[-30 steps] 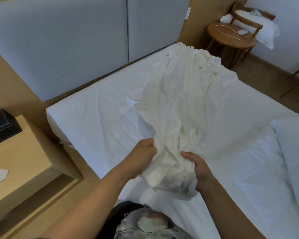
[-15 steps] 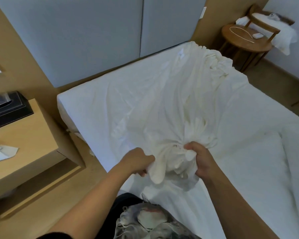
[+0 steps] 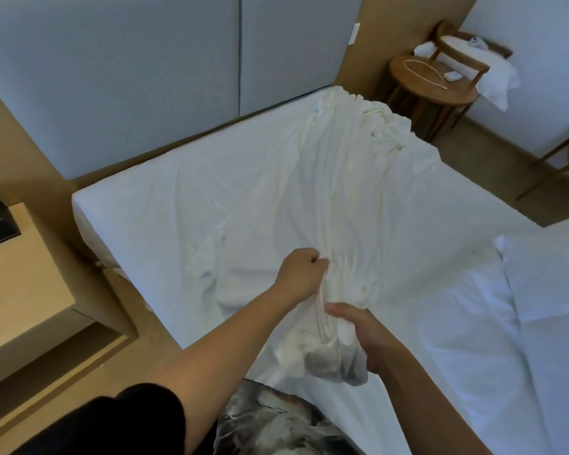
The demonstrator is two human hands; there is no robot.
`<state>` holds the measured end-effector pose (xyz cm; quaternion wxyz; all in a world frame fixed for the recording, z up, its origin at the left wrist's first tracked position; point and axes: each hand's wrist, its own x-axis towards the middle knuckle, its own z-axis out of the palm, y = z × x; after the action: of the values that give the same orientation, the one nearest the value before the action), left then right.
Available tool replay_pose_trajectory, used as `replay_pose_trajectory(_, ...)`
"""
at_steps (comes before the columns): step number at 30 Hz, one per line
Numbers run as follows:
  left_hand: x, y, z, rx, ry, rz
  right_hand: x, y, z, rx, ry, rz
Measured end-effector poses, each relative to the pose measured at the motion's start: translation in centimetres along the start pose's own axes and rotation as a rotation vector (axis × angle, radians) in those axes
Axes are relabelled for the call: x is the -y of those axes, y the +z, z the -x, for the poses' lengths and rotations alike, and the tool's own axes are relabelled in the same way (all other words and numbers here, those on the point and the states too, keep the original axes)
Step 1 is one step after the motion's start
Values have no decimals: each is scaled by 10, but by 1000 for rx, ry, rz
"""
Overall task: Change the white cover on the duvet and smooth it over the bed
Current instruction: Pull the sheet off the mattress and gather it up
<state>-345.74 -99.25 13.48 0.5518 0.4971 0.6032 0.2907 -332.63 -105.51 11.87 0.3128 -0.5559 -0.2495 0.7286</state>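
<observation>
A white duvet cover (image 3: 339, 178) lies stretched across the bed (image 3: 165, 192), bunched at the far corner and gathered into a thick bundle near me. My left hand (image 3: 301, 274) grips the gathered folds from the left, fingers curled into the cloth. Just below it, my right hand (image 3: 362, 333) holds the bundle's hanging end at the bed's near edge. The white duvet (image 3: 486, 339) lies on the right part of the bed.
A padded grey headboard (image 3: 145, 77) stands behind the bed. A wooden bedside unit (image 3: 23, 284) with a black box sits at left. At the back right, a round wooden table (image 3: 431, 80) stands beside a chair (image 3: 463, 50) with white linen. A white pillow (image 3: 549, 274) lies at right.
The cover has dropped from a raised bunch to lie flatter across the mattress. My left hand moved up the folds, and my right hand shifted lower on the bundle.
</observation>
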Motion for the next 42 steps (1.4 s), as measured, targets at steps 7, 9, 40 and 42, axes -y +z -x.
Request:
replay_pose_trajectory(7,-38,5,15,202,315,48,25,7,-8,76,-91,-146)
replay_pose_trajectory(9,-42,-2,13,246,346,-14,29,19,-13,49,-140,-198)
replay_pose_trajectory(40,41,2,-11,36,-346,53,18,12,-7,82,-104,-124)
replay_pose_trajectory(42,38,-4,-12,-52,-298,141,19,11,-6,33,-154,-116)
